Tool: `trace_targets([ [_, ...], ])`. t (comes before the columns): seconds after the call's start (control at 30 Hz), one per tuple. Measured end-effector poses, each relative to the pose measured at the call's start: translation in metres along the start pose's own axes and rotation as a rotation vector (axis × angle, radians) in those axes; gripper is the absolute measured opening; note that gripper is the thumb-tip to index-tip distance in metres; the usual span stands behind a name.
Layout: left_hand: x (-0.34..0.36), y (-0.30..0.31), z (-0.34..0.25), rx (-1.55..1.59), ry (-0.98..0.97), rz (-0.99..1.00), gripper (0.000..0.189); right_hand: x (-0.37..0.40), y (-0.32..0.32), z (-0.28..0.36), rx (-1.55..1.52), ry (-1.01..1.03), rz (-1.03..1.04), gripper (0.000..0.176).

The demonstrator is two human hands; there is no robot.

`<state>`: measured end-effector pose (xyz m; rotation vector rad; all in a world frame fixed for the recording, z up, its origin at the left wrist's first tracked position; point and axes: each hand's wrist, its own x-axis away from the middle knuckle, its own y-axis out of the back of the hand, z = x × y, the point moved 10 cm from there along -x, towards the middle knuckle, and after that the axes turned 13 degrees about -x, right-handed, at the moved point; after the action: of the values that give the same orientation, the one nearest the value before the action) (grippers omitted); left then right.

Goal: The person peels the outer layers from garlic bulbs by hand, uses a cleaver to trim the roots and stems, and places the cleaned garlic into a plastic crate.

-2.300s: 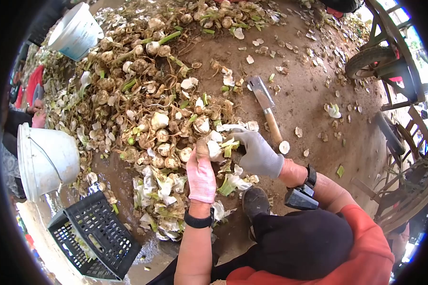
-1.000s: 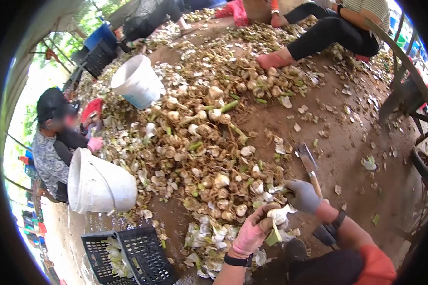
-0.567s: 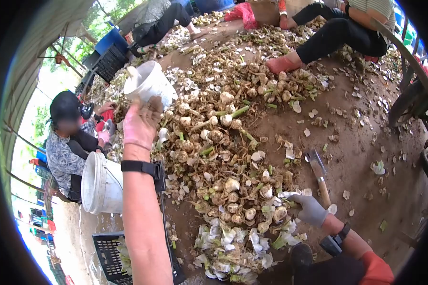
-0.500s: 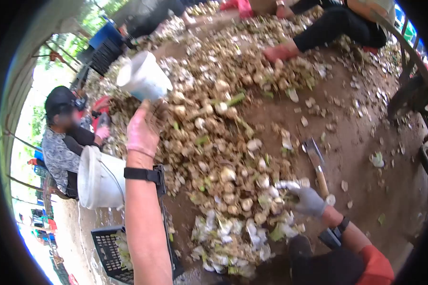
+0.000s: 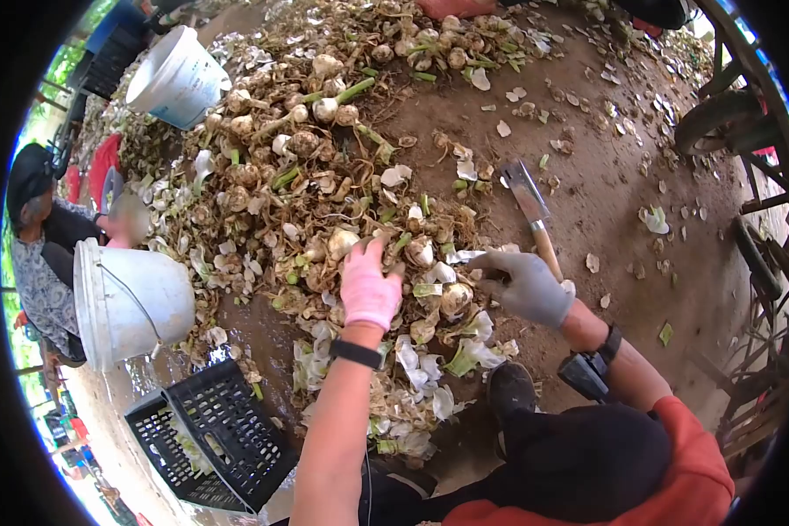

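A heap of whitish bulbs point(image 5: 324, 110), with roots and green stem stubs, lies on the dirt ground before me. My left hand point(image 5: 370, 285), in a pink glove, reaches down onto it with fingers apart. Its fingertips are at a pale bulb point(image 5: 343, 243), with no firm grip visible. To its right, my grey-gloved right hand point(image 5: 530, 285) hovers with curved, parted fingers and nothing visible in them. Between the hands sits another bulb point(image 5: 455, 299). Just beyond my right hand, a broad-bladed knife point(image 5: 526, 195) with a wooden handle lies on the ground.
One white bucket point(image 5: 180, 83) leans on the heap at upper left; another white bucket point(image 5: 140, 298) lies tilted nearer. A black crate point(image 5: 215, 438) stands below it. A person point(image 5: 39, 254) sits at far left. Wheeled metal frames point(image 5: 728, 123) line the right side.
My left hand has come back from beside the far bucket down to the bulbs near me. My right hand has lifted off the heap's edge slightly. The view has tilted downward.
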<state>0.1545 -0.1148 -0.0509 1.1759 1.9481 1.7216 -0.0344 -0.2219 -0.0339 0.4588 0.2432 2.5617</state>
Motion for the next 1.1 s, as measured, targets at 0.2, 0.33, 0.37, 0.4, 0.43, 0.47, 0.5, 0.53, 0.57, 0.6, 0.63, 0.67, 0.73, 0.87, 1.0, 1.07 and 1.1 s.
trace_targets([
  [0.2,-0.008,-0.03,-0.044,-0.259,0.008,0.025,0.064,-0.035,-0.008,-0.004,0.086,0.135,-0.155,0.02],
  [0.33,-0.007,-0.022,-0.027,-0.037,0.077,-0.009,0.061,-0.035,-0.005,-0.01,-0.058,0.131,-0.192,0.022],
  [0.37,-0.003,-0.021,-0.022,0.152,0.071,-0.036,0.062,-0.033,-0.003,-0.019,-0.173,0.073,-0.199,0.023],
  [0.4,0.01,-0.007,-0.023,0.27,0.062,-0.101,0.067,-0.028,-0.001,-0.024,-0.177,0.063,-0.205,0.023],
  [0.43,0.022,0.002,-0.023,0.338,0.047,-0.162,0.07,-0.025,-0.005,-0.035,-0.315,-0.02,-0.154,0.025],
  [0.47,0.032,-0.002,-0.02,0.572,0.01,-0.171,0.07,-0.022,-0.01,-0.043,-0.45,-0.097,-0.103,0.028],
  [0.5,0.04,-0.005,-0.019,0.81,-0.03,-0.182,0.07,-0.019,-0.009,-0.035,-0.448,-0.099,-0.108,0.028],
  [0.53,0.049,-0.002,-0.025,0.894,-0.027,-0.15,0.068,-0.014,-0.014,-0.016,-0.596,-0.077,-0.062,0.029],
  [0.57,0.061,0.003,-0.033,0.979,-0.022,-0.116,0.066,-0.011,-0.018,0.002,-0.743,-0.056,-0.016,0.03],
  [0.6,0.07,0.002,-0.041,1.177,0.001,-0.068,0.063,-0.007,-0.023,0.004,-0.827,-0.158,-0.003,0.031],
  [0.63,0.076,-0.004,-0.045,1.266,0.003,-0.045,0.06,-0.006,-0.024,0.008,-0.825,-0.163,-0.007,0.031],
  [0.67,0.079,-0.007,-0.046,1.194,-0.043,-0.099,0.059,-0.006,-0.025,0.017,-0.822,-0.111,0.016,0.03],
  [0.73,0.081,-0.006,-0.048,1.122,-0.089,-0.154,0.058,-0.01,-0.027,0.025,-0.758,-0.016,0.032,0.028],
  [0.87,0.086,0.003,-0.049,1.054,-0.089,-0.184,0.054,-0.004,-0.032,0.023,-0.794,-0.093,0.037,0.028],
  [1.0,0.086,-0.005,-0.043,1.11,-0.045,-0.164,0.055,-0.001,-0.019,0.031,-0.587,0.061,0.008,0.029],
  [1.07,0.086,-0.01,-0.043,1.186,-0.02,-0.121,0.056,0.0,-0.014,0.035,-0.506,0.106,0.022,0.03],
  [1.1,0.086,-0.014,-0.043,1.257,0.006,-0.079,0.057,-0.002,-0.014,0.033,-0.468,0.085,0.052,0.028],
])
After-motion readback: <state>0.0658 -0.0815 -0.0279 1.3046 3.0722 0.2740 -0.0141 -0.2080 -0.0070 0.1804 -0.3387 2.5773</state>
